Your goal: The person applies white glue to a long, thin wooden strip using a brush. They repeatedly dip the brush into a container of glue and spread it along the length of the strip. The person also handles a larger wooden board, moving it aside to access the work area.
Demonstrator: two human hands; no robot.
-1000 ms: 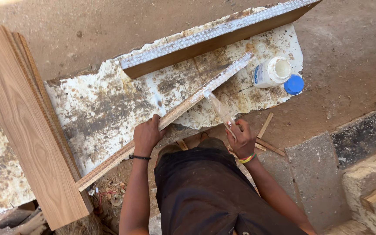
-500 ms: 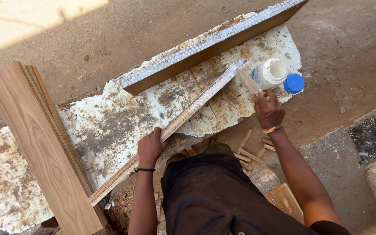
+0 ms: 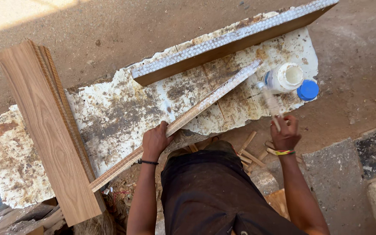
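My left hand (image 3: pixel 155 140) presses on a long narrow wooden strip (image 3: pixel 205 102) that lies slantwise on a stained white sheet (image 3: pixel 109 113); the strip's far half is coated with white glue. My right hand (image 3: pixel 286 132) grips a glue-smeared stick (image 3: pixel 270 102) whose tip points toward the open white glue jar (image 3: pixel 284 78). The jar's blue lid (image 3: pixel 307 90) lies beside it. A longer board (image 3: pixel 227 43) with glue dots on its edge rests at the sheet's far side.
Two wood-grain boards (image 3: pixel 44 126) stand on edge at the left. Small wood offcuts (image 3: pixel 251 152) lie on the dirt by my knees. Grey stone blocks (image 3: pixel 362 174) border the right. Bare earth surrounds the sheet.
My right hand with the stick drew back from the strip's far end toward me, tip now near the jar. Earlier it swept from mid-strip to the end. The left hand stayed.
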